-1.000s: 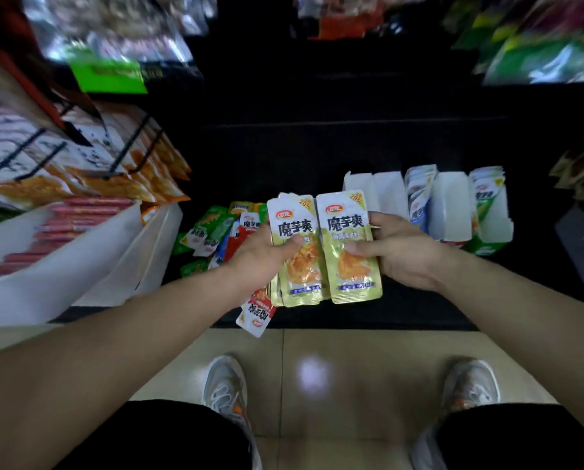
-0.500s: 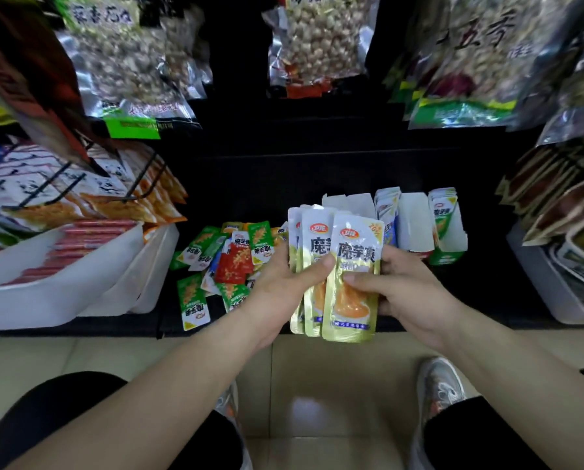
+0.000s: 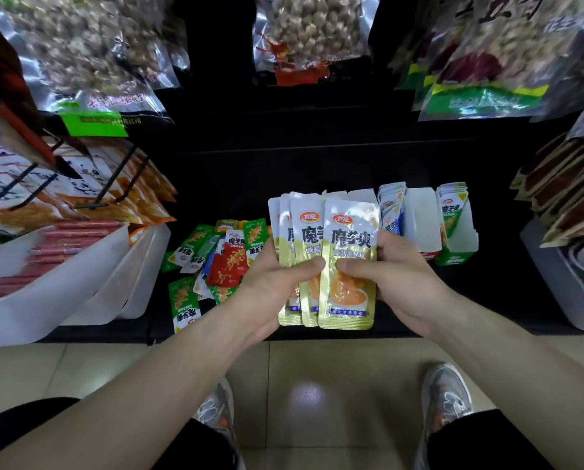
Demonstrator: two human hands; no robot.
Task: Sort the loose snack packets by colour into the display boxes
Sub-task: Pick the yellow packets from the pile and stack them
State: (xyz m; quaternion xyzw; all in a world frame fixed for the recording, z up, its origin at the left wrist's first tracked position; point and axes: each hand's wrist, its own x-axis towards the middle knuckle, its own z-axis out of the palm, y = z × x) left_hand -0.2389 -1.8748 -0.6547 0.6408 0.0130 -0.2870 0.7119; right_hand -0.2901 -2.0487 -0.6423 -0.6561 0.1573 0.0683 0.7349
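Both forearms reach forward and converge. The left hand point(image 3: 273, 283) and right hand point(image 3: 397, 278) pinch the yellow packets point(image 3: 350, 234), thumbs in front, tips nearly meeting.

You have the held packets point(image 3: 346, 266) before the shelf point(image 3: 487, 296): loose pile point(image 3: 222, 256) to their left, display boxes point(image 3: 422, 225) behind-right.

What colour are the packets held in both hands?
Yellow-gold with white tops; the packets show best in the head view.

Dark shelving point(image 3: 317, 157) stands over a glossy beige tiled floor point(image 3: 334, 401).
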